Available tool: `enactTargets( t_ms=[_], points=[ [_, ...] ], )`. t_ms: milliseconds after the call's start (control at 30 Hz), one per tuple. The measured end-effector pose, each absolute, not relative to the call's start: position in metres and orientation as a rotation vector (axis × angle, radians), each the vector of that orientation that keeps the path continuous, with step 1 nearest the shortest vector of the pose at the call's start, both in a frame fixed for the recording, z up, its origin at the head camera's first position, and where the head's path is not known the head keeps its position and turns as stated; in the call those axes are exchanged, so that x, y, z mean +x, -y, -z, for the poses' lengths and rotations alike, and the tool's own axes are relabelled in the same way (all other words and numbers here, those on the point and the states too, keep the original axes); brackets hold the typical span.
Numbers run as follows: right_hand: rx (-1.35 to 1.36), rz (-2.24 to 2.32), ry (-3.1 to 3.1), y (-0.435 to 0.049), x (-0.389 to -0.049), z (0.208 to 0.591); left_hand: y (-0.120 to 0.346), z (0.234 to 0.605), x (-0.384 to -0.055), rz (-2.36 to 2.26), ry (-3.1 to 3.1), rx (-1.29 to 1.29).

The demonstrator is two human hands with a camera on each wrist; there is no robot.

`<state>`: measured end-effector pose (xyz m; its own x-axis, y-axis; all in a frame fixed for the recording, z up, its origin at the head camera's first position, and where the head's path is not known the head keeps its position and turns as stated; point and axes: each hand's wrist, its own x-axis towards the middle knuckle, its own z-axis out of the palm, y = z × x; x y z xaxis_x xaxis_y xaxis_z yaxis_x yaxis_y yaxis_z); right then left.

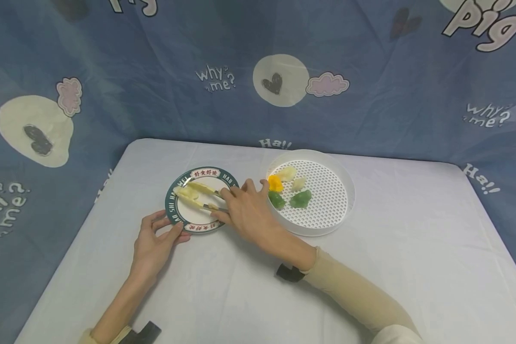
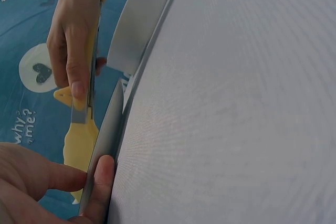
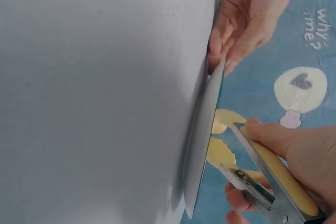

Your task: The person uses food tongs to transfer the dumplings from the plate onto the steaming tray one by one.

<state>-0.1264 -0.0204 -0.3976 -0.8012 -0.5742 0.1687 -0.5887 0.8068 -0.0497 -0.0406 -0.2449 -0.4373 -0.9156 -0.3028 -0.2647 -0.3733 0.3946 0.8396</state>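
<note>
A round plate (image 1: 193,217) with a green lettered rim lies on the left of the table, its near left edge pinched between the thumb and fingers of my left hand (image 1: 152,246). In the left wrist view that edge looks slightly raised from the cloth. My right hand (image 1: 253,210) grips metal tongs (image 3: 278,174) with yellow handle covers and yellow tips. The tips are spread over the plate, beside a pale yellow piece (image 1: 187,192), probably food. Whether they touch it I cannot tell.
Right of the plate stands a round white tray (image 1: 348,191) with a perforated floor and a raised wall. Inside lie a bright yellow piece (image 1: 275,183), two green pieces (image 1: 301,199) and pale pieces (image 1: 287,173). A blue printed curtain (image 1: 176,105) hangs behind the white-clothed table.
</note>
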Motion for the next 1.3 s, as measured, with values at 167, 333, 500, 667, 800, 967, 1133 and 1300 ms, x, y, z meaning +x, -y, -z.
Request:
enactTargets(
  t_ms=[167, 333, 500, 667, 800, 967, 1133, 1300],
  points=[
    [0.898, -0.176, 2.875, 0.012, -0.125, 0.393, 0.245, 0.436, -0.040, -1.577, -2.539, -0.617],
    [0.875, -0.129, 2.868, -0.001, -0.125, 0.385, 0.246, 0.437, -0.041, -1.556, -2.549, -0.617],
    [0.847, -0.149, 2.887, -0.016, -0.125, 0.376, 0.245, 0.438, -0.042, -1.548, -2.575, -0.617],
    [0.787, -0.198, 2.909, -0.029, -0.126, 0.371, 0.244, 0.437, -0.041, -1.557, -2.575, -0.626],
    [0.753, -0.206, 2.915, -0.039, -0.127, 0.369, 0.243, 0.438, -0.042, -1.555, -2.582, -0.630],
    [0.712, -0.187, 2.919, -0.049, -0.127, 0.365, 0.243, 0.439, -0.042, -1.514, -2.607, -0.640],
    [0.680, -0.213, 2.940, -0.059, -0.125, 0.361, 0.243, 0.439, -0.042, -1.504, -2.625, -0.634],
    [0.640, -0.246, 2.943, -0.070, -0.123, 0.358, 0.243, 0.439, -0.042, -1.508, -2.635, -0.632]
  ],
)
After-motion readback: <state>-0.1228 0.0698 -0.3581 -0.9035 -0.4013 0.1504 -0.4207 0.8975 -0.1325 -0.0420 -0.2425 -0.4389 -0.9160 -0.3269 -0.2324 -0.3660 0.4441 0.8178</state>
